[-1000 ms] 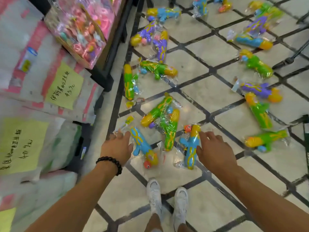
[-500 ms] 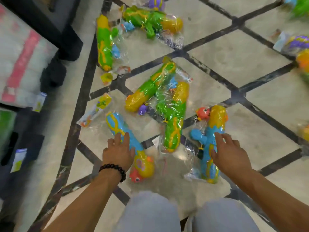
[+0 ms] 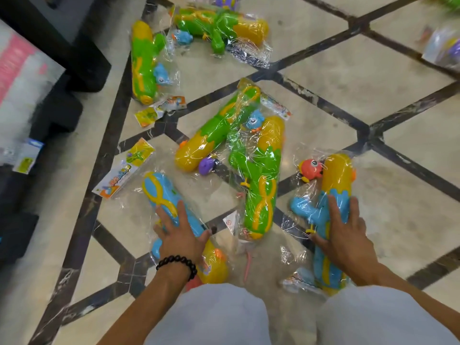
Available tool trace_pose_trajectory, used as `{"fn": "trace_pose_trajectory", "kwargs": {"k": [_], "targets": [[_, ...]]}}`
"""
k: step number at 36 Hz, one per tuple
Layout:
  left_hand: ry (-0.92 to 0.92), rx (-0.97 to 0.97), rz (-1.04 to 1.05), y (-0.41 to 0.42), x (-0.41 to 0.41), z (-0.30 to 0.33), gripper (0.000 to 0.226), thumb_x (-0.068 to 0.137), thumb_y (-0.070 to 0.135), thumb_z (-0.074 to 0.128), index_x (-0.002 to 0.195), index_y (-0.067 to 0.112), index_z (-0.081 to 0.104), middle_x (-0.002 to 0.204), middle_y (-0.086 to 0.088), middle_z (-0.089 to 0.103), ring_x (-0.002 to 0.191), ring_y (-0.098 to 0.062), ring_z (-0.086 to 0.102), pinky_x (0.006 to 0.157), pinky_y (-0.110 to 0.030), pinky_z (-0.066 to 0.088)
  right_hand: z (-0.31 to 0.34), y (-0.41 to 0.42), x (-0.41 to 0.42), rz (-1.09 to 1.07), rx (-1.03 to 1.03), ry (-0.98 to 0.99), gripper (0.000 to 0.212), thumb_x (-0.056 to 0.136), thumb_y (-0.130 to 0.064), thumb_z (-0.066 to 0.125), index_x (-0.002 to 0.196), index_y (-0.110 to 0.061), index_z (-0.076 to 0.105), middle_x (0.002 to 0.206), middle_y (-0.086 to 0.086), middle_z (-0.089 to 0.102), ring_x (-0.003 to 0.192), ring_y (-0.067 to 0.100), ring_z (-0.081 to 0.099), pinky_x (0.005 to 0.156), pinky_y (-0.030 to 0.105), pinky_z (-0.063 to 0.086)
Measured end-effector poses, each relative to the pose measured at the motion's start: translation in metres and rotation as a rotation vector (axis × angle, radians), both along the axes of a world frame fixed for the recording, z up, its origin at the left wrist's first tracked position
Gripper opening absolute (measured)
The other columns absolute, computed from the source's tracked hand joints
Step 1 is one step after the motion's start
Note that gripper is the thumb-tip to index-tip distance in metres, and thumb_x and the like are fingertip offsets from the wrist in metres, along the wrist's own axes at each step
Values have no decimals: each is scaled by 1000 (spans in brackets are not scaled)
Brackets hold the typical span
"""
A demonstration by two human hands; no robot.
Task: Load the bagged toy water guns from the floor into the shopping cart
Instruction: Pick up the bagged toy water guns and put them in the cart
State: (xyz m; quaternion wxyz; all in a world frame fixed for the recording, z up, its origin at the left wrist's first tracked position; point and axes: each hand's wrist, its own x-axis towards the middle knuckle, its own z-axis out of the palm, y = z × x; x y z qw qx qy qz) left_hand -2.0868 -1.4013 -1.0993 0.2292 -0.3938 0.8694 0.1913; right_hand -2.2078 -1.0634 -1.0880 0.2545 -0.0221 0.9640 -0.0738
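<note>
Head view: the left hand (image 3: 180, 235) and right hand (image 3: 344, 235), reaching a second ago, are now pressing spread fingers onto two blue guns (image 3: 161, 192) (image 3: 321, 215) lying beneath the palms on the floor (image 3: 373, 78); neither is apparently gripped yet, so lifting is beginning; cart unseen.

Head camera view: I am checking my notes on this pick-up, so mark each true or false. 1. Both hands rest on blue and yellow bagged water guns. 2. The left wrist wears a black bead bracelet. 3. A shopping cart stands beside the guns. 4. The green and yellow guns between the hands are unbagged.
1. True: the left hand lies on one blue and yellow bagged water gun, the right hand on another.
2. True: the black bead bracelet circles it.
3. False: no cart is in view.
4. False: the green and yellow guns lie in clear plastic bags.
</note>
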Motion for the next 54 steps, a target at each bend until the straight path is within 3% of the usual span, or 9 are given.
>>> {"fn": "trace_pose_trajectory", "kwargs": {"k": [9, 14, 19, 25, 32, 38, 45, 54], "targets": [[-24, 48, 50, -1, -4, -11, 112, 82, 68, 69, 155, 54, -13, 150, -4, -54, 150, -56, 1, 112, -62, 38, -15, -4, -3, -93, -142, 1, 119, 79, -57, 82, 158, -51, -7, 166, -2, -24, 134, 55, 42, 97, 65, 49], [-38, -24, 22, 3, -3, -16, 108, 80, 73, 66, 155, 55, -11, 146, -6, -58, 147, -54, 16, 100, -59, 51, -23, -8, 2, -152, -198, 57, 118, 78, -53, 85, 160, -50, 1, 167, -5, -18, 131, 57, 43, 100, 65, 46], [-10, -68, 50, 7, -3, -17, 109, 79, 72, 68, 155, 54, -8, 150, -7, -54, 146, -52, 20, 102, -60, 48, -26, -10, 3, -162, -212, 89, 118, 77, -50, 87, 161, -48, 4, 166, -4, -12, 132, 59, 41, 102, 66, 44], [47, -80, 113, 11, -1, -22, 111, 78, 63, 74, 154, 55, -6, 156, -2, -44, 147, -48, 15, 101, -61, 47, -28, -7, 2, -166, -246, 93, 118, 77, -44, 89, 160, -49, 6, 166, -1, -7, 130, 58, 41, 106, 63, 42], [80, -104, 112, 10, 20, -21, 114, 80, 50, 78, 154, 54, -8, 164, -6, -23, 150, -44, 8, 110, -64, 38, -32, -1, 0, -176, -281, 67, 121, 75, -44, 90, 161, -47, 5, 163, -2, -4, 137, 55, 37, 112, 61, 39], [160, -106, 185, 9, 30, -10, 106, 80, 42, 79, 156, 54, 5, 163, -11, 3, 145, -41, 13, 108, -62, 37, -32, 5, 4, -210, -343, 60, 124, 74, -41, 91, 161, -47, 2, 162, -1, 1, 139, 52, 38, 115, 59, 39], [163, -79, 136, 5, 45, -12, 98, 86, 45, 75, 157, 52, 7, 162, -14, 7, 144, -44, 16, 113, -63, 31, -20, 5, 6, -205, -432, 69, 128, 73, -38, 92, 162, -46, 0, 159, -11, 1, 144, 43, 34, 116, 54, 38], [267, -25, 217, 0, 43, 8, 94, 82, 26, 79, 157, 46, 25, 157, -18, 21, 138, -44, 24, 113, -59, 28, 15, 4, -11, -192, -564, 59, 127, 75, -46, 89, 156, -58, -8, 162, -11, -2, 139, 37, 43, 115, 49, 41]]}}
